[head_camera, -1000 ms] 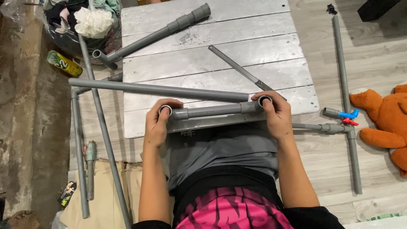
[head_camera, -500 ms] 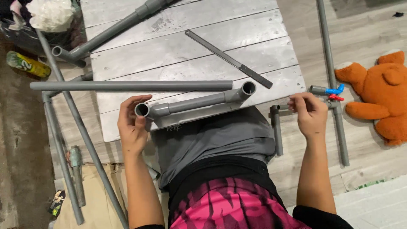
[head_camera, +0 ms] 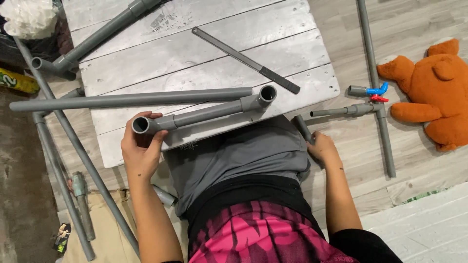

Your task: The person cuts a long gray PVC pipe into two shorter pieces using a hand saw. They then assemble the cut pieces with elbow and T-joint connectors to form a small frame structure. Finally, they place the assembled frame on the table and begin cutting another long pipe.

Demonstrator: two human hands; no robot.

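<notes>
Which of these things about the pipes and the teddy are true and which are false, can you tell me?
1. The left hand holds one end of a short grey pipe with elbow fittings. True.
2. The right hand rests on top of the wooden board. False: it is down beside the board, on a short grey pipe piece near the floor.
3. An orange stuffed toy lies on the floor to the right. True.
4. The dark flat file is in the left hand. False: it lies untouched on the board.
5. A long grey pipe lies across the board, just beyond the held pipe. True.
</notes>
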